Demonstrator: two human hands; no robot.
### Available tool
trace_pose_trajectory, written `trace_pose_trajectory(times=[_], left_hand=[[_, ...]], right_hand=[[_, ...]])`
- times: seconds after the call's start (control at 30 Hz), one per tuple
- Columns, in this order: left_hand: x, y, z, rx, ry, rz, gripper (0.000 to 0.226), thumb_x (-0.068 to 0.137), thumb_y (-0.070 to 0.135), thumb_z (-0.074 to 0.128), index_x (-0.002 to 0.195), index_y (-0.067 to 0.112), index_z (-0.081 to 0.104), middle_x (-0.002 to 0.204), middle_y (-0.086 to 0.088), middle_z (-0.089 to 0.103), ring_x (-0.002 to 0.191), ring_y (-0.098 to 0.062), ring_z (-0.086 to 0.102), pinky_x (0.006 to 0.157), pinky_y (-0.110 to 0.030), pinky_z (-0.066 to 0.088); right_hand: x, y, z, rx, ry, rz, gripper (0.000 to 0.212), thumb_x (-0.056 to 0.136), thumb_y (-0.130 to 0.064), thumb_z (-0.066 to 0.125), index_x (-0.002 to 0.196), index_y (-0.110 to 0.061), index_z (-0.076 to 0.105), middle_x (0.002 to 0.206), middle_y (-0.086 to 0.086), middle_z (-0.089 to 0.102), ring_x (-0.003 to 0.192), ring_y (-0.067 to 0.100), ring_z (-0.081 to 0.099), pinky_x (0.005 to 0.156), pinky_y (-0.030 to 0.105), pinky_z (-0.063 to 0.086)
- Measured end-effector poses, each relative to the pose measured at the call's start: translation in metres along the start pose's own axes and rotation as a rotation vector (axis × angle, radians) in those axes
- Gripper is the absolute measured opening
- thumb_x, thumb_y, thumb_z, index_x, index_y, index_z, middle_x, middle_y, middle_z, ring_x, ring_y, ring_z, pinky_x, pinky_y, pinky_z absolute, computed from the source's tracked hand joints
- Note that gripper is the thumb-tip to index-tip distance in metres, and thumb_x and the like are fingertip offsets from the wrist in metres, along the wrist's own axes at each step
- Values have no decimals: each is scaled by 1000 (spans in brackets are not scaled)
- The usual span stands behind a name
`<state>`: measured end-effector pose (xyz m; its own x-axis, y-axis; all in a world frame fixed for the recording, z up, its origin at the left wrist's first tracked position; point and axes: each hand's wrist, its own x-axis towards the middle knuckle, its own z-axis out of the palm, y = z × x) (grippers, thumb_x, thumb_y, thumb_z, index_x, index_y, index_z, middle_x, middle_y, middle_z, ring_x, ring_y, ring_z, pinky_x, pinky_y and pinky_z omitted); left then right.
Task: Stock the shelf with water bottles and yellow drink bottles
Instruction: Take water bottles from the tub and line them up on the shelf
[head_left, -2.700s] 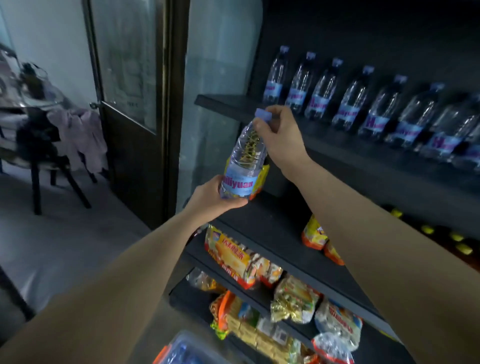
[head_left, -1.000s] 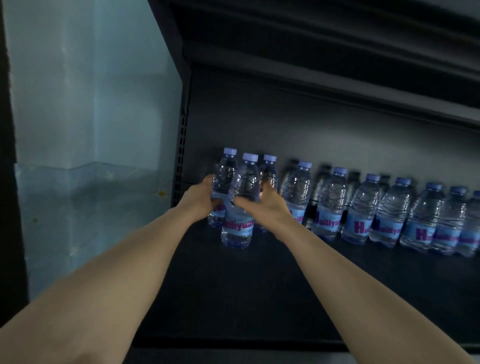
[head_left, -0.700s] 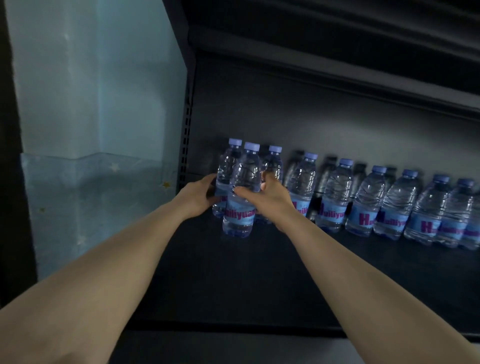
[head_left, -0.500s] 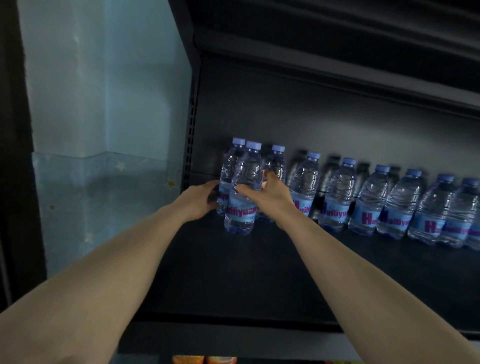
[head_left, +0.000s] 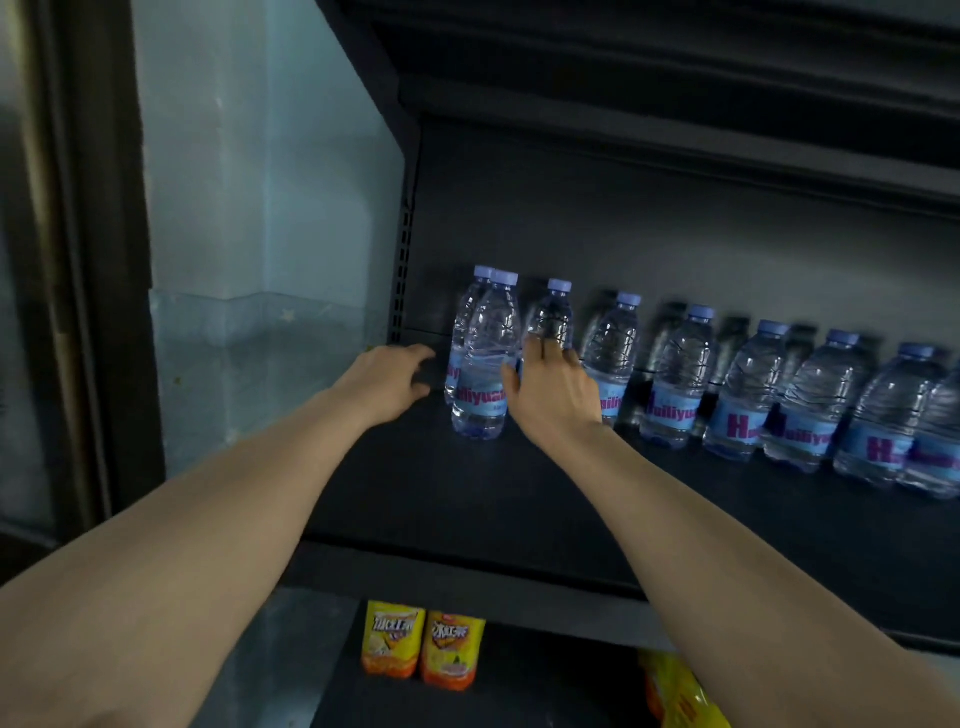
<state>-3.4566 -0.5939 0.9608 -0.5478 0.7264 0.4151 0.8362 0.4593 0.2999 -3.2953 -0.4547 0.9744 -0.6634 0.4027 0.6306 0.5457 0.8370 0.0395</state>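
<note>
Both my hands have let go of the front water bottle (head_left: 485, 364) since half a second ago, when they were wrapped round it. It now stands upright on its own on the dark shelf (head_left: 467, 499), at the left end, just in front of another bottle (head_left: 462, 332) whose cap shows right behind its own.

My left hand (head_left: 387, 382) sits to the left of that bottle, apart from it, fingers loosely spread and holding nothing. My right hand (head_left: 553, 387) is on the bottle's right side, fingers relaxed and open; the thumb lies right at the bottle's label, though I cannot tell whether it touches. Its fingertips reach up in front of the next bottle back (head_left: 553, 317), and again I cannot tell if they make contact.

To the right, a row of water bottles (head_left: 737, 389) runs along the shelf toward the right edge of view, all upright, with lilac caps and pale blue labels with pink lettering. Further dim bottles stand behind them against the back panel.

Below the shelf's front edge, on a lower level, two yellow drink bottles (head_left: 421, 649) stand side by side, touching, only their yellow and orange labels in view. More yellow packaging (head_left: 680, 696) shows lower right, partly hidden by my right forearm. A pale wall (head_left: 260, 208) stands left of the shelf.
</note>
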Motion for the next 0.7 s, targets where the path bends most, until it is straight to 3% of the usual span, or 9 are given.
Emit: trace_pose_trajectory(times=[0.27,0.57,0.7], left_hand=[[-56,49,-18,73,88,-82,55,95,27,63,147,21,43,137,-8,59,123,-28,56,103,-36,44],[-171,133,-14,200,250,-157,50,96,30,60,144,21,46,134,-10,58,115,-31,59,94,-41,50],[-238,170,12,237,366,-213,44,96,28,60,139,21,52,132,-9,59,118,-32,55,91,-45,50]], right_hand=[[-42,23,-32,-134,44,-179,46,101,-38,45,133,-4,45,128,14,55,113,32,54,87,44,48],[-130,53,-71,-29,130,-290,45,99,-34,49,132,-4,49,122,14,59,109,34,56,82,43,49],[-193,64,-73,93,191,-385,47,93,-34,59,128,-3,55,114,15,63,104,36,60,82,46,51]])
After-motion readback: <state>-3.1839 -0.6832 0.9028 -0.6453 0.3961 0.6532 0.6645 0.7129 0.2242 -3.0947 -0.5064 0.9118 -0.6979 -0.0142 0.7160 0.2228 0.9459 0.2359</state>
